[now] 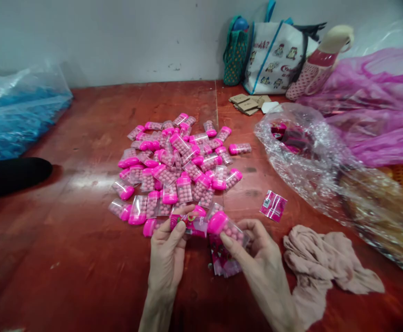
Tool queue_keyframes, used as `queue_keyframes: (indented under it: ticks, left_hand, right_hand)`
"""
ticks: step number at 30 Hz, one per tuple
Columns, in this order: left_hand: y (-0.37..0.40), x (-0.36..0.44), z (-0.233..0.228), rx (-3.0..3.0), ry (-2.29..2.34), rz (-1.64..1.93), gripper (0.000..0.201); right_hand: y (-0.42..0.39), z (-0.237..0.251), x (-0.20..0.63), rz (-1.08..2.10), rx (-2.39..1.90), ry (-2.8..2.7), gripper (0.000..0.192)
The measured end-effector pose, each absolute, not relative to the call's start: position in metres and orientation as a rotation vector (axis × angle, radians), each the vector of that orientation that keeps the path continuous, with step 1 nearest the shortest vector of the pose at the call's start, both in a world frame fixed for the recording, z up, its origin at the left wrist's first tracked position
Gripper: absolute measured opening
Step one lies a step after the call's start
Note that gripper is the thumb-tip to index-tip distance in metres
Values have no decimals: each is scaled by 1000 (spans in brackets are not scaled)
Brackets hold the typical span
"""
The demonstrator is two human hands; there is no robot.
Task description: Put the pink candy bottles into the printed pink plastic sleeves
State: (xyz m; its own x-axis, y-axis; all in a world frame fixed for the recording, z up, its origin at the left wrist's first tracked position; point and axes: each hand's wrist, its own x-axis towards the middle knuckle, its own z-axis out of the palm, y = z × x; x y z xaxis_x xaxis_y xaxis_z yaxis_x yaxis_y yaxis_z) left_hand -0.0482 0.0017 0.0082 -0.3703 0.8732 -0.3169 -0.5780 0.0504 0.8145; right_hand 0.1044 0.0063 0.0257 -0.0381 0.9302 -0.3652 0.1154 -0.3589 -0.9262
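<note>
Between its thumb and fingers, my left hand (170,249) pinches a pink printed plastic sleeve (197,226). My right hand (260,253) grips a small clear candy container (227,227) with a bright pink cap, full of round pink candies. The capped end points left, at the right end of the sleeve; whether it has entered the sleeve I cannot tell. Beneath the right hand lies a stack of printed sleeves (222,260), partly hidden. Just beyond both hands spreads a heap of similar candy containers (177,170).
A loose sleeve (273,205) and a crumpled beige cloth (326,263) lie to the right. Behind them is an open clear plastic bag (312,184). Cardboard pieces (248,103), a white tote bag (273,55) and a pink bag (377,101) are at the back. A blue-filled bag (17,110) stands left.
</note>
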Motion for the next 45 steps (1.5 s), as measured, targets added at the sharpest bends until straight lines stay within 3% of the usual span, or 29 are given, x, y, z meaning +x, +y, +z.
queue_keyframes:
  ticks: [21, 32, 38, 45]
  left_hand:
    - [1, -30, 9, 508, 1101, 1421, 22]
    - [1, -34, 4, 480, 1075, 1391, 28]
    - [6, -20, 1, 383, 1234, 1617, 67]
    - [3, -20, 2, 156, 1129, 1422, 28]
  right_hand:
    - [9, 30, 133, 1925, -1301, -1090, 20]
    - [9, 11, 134, 1896, -1257, -1123, 21]
    - [6, 7, 117, 1710, -1320, -1155, 22]
    - [3, 9, 102, 1412, -1293, -1286, 17]
